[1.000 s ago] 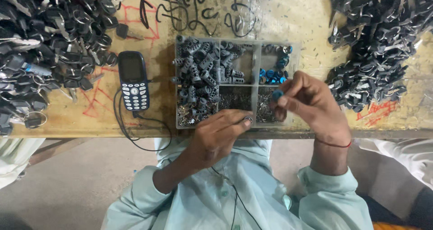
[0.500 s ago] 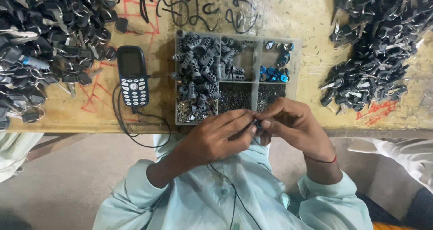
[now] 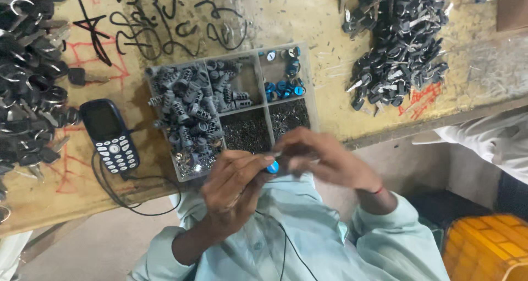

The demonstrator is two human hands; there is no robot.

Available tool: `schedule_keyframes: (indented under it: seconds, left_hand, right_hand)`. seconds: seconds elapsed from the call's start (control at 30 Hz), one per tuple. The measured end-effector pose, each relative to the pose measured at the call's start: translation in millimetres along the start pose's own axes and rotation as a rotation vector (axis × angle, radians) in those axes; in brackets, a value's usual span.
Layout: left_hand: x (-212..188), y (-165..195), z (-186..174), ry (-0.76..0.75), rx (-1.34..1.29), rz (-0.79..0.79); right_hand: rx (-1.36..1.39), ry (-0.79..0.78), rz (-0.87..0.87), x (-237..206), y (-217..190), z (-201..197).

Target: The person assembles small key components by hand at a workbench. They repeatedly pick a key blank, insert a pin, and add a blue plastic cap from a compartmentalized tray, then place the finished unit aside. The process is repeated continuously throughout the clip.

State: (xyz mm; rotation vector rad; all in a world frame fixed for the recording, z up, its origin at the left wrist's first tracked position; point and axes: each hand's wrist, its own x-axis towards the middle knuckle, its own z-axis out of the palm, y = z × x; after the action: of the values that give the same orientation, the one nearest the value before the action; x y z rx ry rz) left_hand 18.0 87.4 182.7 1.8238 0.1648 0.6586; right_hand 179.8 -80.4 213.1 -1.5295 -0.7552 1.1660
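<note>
- Since a second ago my right hand [image 3: 330, 162] has come back from the parts tray and met my left hand [image 3: 234, 190] in front of my chest, just off the near edge of the table [image 3: 341, 94]. Half a second ago they were already together, so not much has changed since then.
- The small blue cap [image 3: 273, 167] sits right between the two hands. It's touching the fingertips [image 3: 263, 161] of my left hand, pinched at their tips, with its round blue face showing toward the camera.
- My right fingers are curled in narrow over the same spot, just beside the cap. They're blurry, so I honestly can't tell if they're gripping the cap too or some tiny part next to it.
- Both hands are up off the table, just below the tray's near edge.
- The clear divided tray [image 3: 312, 88] has grey ribbed cylinders [image 3: 187, 113] in the left compartments, more blue caps [image 3: 283, 88] in the upper right one, and tiny dark bits [image 3: 247, 132] in the two near ones.
- A dark keypad phone [image 3: 110, 135] lies left of the tray, with a black cable [image 3: 126, 195] looping off it.
- Heaps of black-headed keys [image 3: 399, 44] sit at the far right of the table, and another pile [image 3: 27, 88] along the left edge.
</note>
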Motion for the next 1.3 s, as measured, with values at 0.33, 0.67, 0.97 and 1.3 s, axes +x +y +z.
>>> schedule_keyframes:
  seconds: [0.33,0.67,0.97,1.3]
  left_hand:
    - [4.9,-10.6,-5.3,-0.111,-0.079,-0.013]
    - [6.0,-5.1,2.2,-0.146,-0.105,0.062]
    - [-8.8,-19.8,-4.3,-0.130,0.165,0.204]
    - [-8.1,-24.2,-4.9,-0.267,-0.008,0.101]
  right_hand:
    - [-0.714,0.656,-0.310,-25.9,25.0,-115.1]
    - [0.629,0.435,-0.518,-25.3,15.1,-30.0]
    - [-0.867,0.266,-0.358,-6.9,0.2,28.0]
    - [-1.024,0.071,-0.330,-8.2,6.1,34.0]
